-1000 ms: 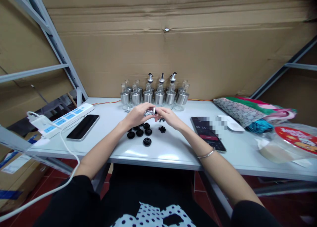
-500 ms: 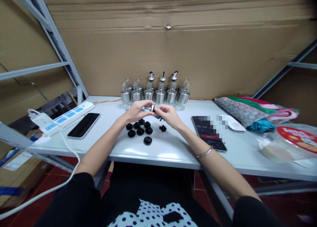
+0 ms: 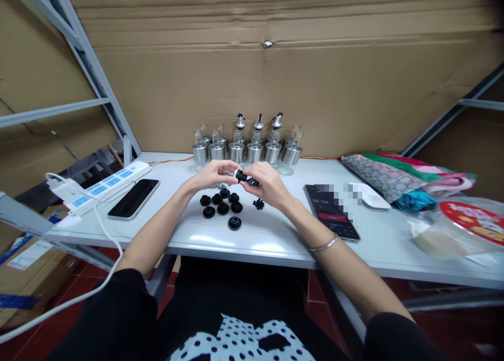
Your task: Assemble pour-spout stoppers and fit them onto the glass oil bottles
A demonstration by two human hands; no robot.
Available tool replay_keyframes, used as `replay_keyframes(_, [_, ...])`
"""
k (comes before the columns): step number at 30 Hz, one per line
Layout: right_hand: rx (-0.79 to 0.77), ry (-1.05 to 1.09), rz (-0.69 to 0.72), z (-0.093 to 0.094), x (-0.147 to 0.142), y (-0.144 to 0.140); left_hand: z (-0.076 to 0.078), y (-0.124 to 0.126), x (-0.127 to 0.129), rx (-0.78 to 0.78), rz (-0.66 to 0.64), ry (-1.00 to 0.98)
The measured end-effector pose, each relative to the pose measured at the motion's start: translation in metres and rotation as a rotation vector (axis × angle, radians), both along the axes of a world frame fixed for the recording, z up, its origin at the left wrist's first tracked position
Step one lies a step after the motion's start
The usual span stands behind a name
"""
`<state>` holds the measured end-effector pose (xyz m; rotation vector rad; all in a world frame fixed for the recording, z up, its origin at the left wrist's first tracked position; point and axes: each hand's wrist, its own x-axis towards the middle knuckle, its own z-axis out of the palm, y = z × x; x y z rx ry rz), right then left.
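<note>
My left hand [image 3: 212,175] is closed around a small bottle pourer [image 3: 240,176], whose pale collar and black stopper end point to the right. My right hand [image 3: 268,183] grips the black end, its fingers curled over it; part of the pourer is hidden by both hands. Under my hands, several round black caps [image 3: 222,208] lie in a group on the table. A small heap of tiny black pieces [image 3: 259,204] sits just below my right hand.
Several glass bottles with steel sleeves [image 3: 255,154] stand along the cardboard wall [image 3: 315,88], some topped with pourers. On the left are a phone [image 3: 134,199] and a power strip [image 3: 106,187]. Another phone [image 3: 331,211], a fabric bundle [image 3: 394,179] and a tape roll [image 3: 468,227] lie right.
My right hand has turned and closed further over the pourer. The black stopper end now shows between my hands, where earlier mostly the pale collar was visible.
</note>
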<state>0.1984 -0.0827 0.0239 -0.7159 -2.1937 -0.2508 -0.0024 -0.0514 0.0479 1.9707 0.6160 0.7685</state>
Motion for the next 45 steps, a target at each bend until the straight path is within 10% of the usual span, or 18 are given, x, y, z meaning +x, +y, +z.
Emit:
replay_keyframes(11, [0.118,-0.089,-0.061,0.024,-0.022,0.007,0.001,0.013,-0.017,0.038,0.089,-0.146])
replay_keyframes(21, [-0.778,0.679,0.158,0.002,-0.022,0.021,-0.024,0.014,0.001,0.393,0.305,-0.227])
replay_keyframes(30, [-1.11,0.853,0.275,0.009,-0.022,0.018,-0.028,0.01,0.003,1.03,0.35,-0.08])
replay_keyframes(45, [-0.484,0.471,-0.006,0.003,-0.018,0.02,-0.015,0.013,-0.008,0.792,0.276,0.071])
